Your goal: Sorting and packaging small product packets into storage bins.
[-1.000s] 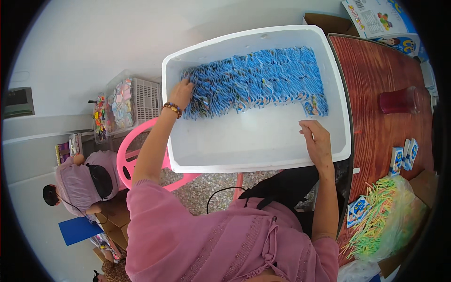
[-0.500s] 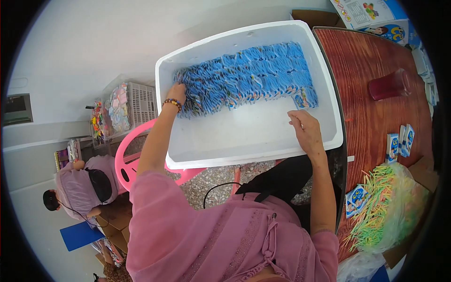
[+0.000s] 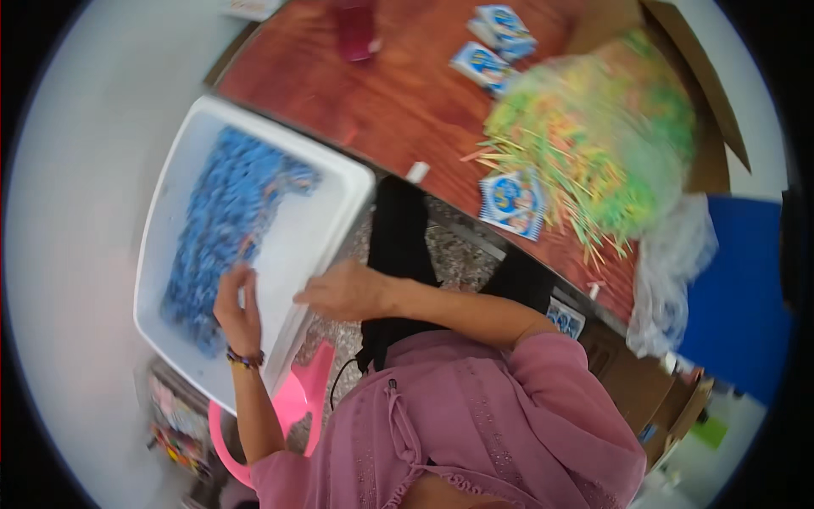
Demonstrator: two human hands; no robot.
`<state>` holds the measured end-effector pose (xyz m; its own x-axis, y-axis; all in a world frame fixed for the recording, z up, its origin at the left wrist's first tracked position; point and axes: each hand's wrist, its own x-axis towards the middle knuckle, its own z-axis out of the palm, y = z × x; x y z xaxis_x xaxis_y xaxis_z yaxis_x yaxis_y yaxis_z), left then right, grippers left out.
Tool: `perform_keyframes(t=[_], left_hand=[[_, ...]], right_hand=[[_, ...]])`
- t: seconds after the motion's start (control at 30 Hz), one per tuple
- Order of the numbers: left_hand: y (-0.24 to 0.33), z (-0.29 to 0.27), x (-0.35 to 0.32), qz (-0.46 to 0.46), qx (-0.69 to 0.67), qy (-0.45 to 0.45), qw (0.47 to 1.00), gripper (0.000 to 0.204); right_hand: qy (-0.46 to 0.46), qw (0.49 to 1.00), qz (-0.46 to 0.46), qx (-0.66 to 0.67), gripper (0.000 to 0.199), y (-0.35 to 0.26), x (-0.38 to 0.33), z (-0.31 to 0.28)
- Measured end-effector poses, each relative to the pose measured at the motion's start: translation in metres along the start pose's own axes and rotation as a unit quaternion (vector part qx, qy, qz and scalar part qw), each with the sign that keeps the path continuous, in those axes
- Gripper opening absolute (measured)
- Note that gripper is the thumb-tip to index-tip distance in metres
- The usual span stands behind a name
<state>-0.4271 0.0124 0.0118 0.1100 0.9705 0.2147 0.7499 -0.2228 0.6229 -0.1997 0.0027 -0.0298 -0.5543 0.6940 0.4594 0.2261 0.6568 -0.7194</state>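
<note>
A large white plastic tub (image 3: 356, 182) lies at the left, with a heap of small blue packets (image 3: 220, 220) along its far side. My left hand (image 3: 239, 307) is inside the tub, fingers spread, touching the near end of the blue heap; a beaded bracelet is on that wrist. My right hand (image 3: 343, 291) lies over the tub's near rim and grips it. Both arms come out of pink sleeves at the bottom.
A reddish wooden table (image 3: 398, 102) holds a clear bag of coloured sticks (image 3: 593, 127), small blue printed packs (image 3: 513, 202), and a red cup (image 3: 356, 30). A black strap or cloth (image 3: 398, 229) hangs at the table edge. A pink chair (image 3: 297, 399) is below the tub, and a cardboard box (image 3: 708, 93) is at the right.
The view has swung round, so the tub now sits at the left and the table at the top. My left hand stays on the blue packets; my right hand stays at the tub's rim.
</note>
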Motion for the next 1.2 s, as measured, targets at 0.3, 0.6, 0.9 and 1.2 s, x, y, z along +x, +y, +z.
perform_keyframes(t=[0.3, 0.6, 0.9, 1.2], left_hand=[[0.081, 0.161, -0.08, 0.016, -0.112, -0.133, 0.985, 0.025], [-0.034, 0.239, -0.147, -0.6, -0.373, -0.288, 0.646, 0.041], [-0.017, 0.241, -0.097, -0.353, -0.277, -0.203, 0.871, 0.02], [0.034, 0.266, -0.073, 0.072, -0.019, -0.238, 0.968, 0.022]], right_hand=[[-0.055, 0.907, 0.406, -0.098, 0.023, 0.004, -0.221, -0.082], [0.088, 0.848, 0.522, 0.001, 0.023, 0.077, -0.355, -0.046], [0.215, 0.852, 0.462, -0.119, 0.013, 0.085, -0.362, -0.05], [0.257, 0.853, 0.444, -0.097, 0.021, 0.077, -0.358, -0.042]])
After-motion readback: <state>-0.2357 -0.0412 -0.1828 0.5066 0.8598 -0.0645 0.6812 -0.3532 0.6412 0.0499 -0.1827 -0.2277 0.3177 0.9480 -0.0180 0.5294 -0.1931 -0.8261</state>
